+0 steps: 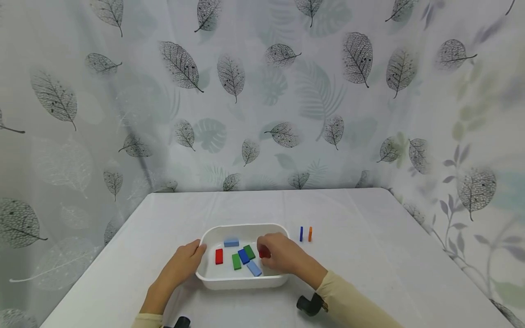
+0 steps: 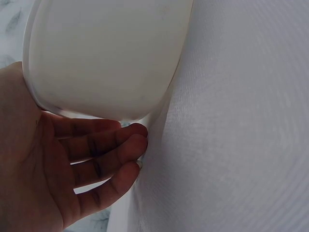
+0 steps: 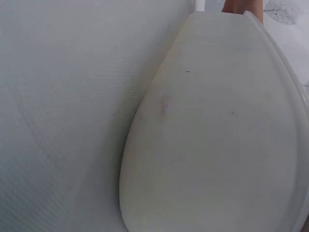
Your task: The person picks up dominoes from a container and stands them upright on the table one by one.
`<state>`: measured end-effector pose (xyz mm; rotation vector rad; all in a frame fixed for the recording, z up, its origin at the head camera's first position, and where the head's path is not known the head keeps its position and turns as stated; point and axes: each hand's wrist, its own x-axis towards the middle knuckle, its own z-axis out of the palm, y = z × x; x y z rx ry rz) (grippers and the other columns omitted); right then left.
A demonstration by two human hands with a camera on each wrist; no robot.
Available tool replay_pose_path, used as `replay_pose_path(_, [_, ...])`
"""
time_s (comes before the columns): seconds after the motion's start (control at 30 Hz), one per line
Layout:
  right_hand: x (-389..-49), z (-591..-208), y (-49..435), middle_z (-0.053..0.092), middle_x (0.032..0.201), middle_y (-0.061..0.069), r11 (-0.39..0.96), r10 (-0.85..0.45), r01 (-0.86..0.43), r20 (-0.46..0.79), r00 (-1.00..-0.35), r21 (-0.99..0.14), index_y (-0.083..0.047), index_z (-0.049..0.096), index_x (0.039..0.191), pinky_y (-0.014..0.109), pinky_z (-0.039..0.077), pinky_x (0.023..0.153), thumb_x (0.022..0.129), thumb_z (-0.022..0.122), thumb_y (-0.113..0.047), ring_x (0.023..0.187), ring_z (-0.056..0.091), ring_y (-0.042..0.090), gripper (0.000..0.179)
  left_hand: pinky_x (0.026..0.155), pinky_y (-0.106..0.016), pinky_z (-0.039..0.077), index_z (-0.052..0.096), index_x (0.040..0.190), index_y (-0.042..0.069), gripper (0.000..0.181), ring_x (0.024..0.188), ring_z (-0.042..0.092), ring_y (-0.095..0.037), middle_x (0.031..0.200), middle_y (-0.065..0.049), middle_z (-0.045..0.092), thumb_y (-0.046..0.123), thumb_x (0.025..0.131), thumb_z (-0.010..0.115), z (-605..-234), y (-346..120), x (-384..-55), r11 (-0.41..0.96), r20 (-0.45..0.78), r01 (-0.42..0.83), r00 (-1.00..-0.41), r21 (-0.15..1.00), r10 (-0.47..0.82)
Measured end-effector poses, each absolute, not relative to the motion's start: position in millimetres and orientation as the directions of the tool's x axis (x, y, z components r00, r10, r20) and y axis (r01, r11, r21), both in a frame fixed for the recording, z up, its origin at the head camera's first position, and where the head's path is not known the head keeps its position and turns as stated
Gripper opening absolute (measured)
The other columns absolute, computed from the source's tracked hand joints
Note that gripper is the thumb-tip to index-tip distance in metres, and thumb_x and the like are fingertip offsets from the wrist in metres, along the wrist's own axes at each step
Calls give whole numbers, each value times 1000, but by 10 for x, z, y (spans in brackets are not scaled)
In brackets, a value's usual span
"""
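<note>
A white plastic tub (image 1: 230, 283) sits on the table with small wooden-looking blocks inside. My left hand (image 1: 183, 263) grips its left end, thumb at the rim; in the left wrist view the fingers (image 2: 104, 147) curl by the outer wall. Reaching over the tub's right side, my right hand (image 1: 283, 255) pinches a red block (image 1: 264, 251), partly hidden by the fingers. Another red block (image 1: 219, 256) lies at the left inside. Two green blocks (image 1: 236, 261), a dark blue block (image 1: 244, 256) and two light blue blocks (image 1: 231, 243) are spread around the middle.
Right of the tub, a thin dark blue block (image 1: 301, 234) and an orange block (image 1: 310, 234) stand side by side on the white table (image 1: 369, 255). A leaf-patterned curtain (image 1: 254, 114) surrounds the table's back and sides. Black wrist cameras (image 1: 310, 304) hang below the wrists.
</note>
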<state>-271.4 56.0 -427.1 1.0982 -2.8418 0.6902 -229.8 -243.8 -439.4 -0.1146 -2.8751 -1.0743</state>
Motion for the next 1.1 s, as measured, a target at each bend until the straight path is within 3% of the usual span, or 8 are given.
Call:
replay_pose_path(0.27, [-2712,-4260,624,62,90,-7,547,-623,-691,321,-713,-474,-10,71,102,23,52,76,89,81,-7,85,59,13,17,66,-37,47,64,115,2,25,79,55,-21,84,-4,61,21,109,48,-4390,-2436,-2291,745,96,100,-994,660,48])
replay_pose_path(0.73, [-2670,-4135,759,67,91,-3,462,-495,-692,487,-720,-554,-11,69,101,33,58,71,86,83,-4,85,66,20,22,66,-37,48,64,121,0,29,80,57,-21,91,-5,65,22,110,49,-4403,-2442,-2284,740,90,90,-995,666,40])
replay_pose_path(1.1, [-2718,-4044,958,69,91,-6,466,-392,-653,522,-757,-597,-10,71,102,33,58,71,85,85,-7,85,66,15,22,67,-38,48,64,126,0,32,82,57,-21,95,-5,67,23,110,48,-4409,-2448,-2303,742,81,84,-996,665,40])
